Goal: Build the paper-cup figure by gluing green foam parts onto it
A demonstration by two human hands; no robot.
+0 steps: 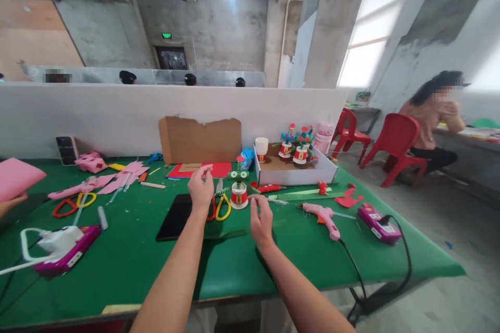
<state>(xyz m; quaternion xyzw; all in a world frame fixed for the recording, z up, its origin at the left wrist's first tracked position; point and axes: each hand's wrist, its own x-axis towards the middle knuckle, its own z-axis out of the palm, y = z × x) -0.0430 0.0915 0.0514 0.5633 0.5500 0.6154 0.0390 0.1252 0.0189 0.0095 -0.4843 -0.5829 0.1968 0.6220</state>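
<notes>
All around, a bare concrete room (230, 26), grey and unplastered, with a bright window (367, 36) along the right. Across the middle, a long white partition (97, 114); against it, a table (128, 255) covered in smooth green, cluttered towards the back, barer along the near edge. Off to the right, a seated person (429, 114) on a red chair (398, 135). At the back of the table, a propped cardboard sheet (203, 140), then a shallow white box (299, 174) with small figures inside. Nearer, a dark tablet (174, 218) lying flat, and a pink glue gun (324, 216) to the right. Left hand (201, 187) loosely curled; right hand (261, 218) half-closed, fingertips near the cup figure (239, 199); impossible to tell whether either has hold of anything. Between both, that red-and-white, green-topped figure, upright on the table, just beside scissors (224, 208).
</notes>
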